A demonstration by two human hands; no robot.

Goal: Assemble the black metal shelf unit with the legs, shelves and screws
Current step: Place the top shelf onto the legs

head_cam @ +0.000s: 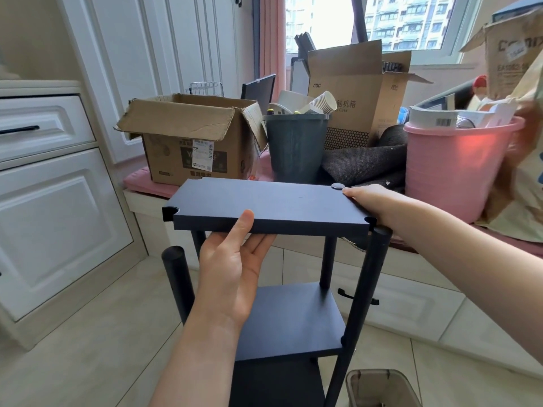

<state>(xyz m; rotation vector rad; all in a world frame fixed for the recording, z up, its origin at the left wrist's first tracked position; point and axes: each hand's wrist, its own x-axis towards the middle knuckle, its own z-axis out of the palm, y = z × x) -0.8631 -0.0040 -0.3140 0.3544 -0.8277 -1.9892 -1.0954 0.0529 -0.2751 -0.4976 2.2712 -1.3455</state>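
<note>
Shelf unit (289, 318), black metal, stands on the tiled floor (88, 348) at centre, just near of a window seat with a pink cushion (141, 179). White cabinet (50, 201) with drawer fronts at far left. On the seat, left to right: open cardboard box (188, 142), dark grey bin (295, 148) filled with paper cups and rubbish, tall brown carton (352, 92) behind it, dark fabric (364, 163), pink bucket (452, 165) holding papers.

Top shelf (264, 205) lies roughly level at the head of the legs, its corners notched. Near-right leg (361, 304) sits at the near-right notch; far-right leg top shows as a round cap (338, 185) at the far-right corner. Near-left leg (177, 283) stands apart from the near-left notch, lower and to the left. Middle shelf (293, 321) is fixed below; a lower shelf (276, 383) is partly visible beneath it.

Left hand (235, 268): palm up under the near edge of the top shelf, thumb curled over onto its upper face, fingers (261, 245) going beneath the panel, so it grips the edge. Right hand (373, 201): holds the right end of the top shelf near the cap, thumb on top; its fingers are hidden below the panel, cannot tell how they lie.

Clear plastic container (382, 389) on the floor at near right.
</note>
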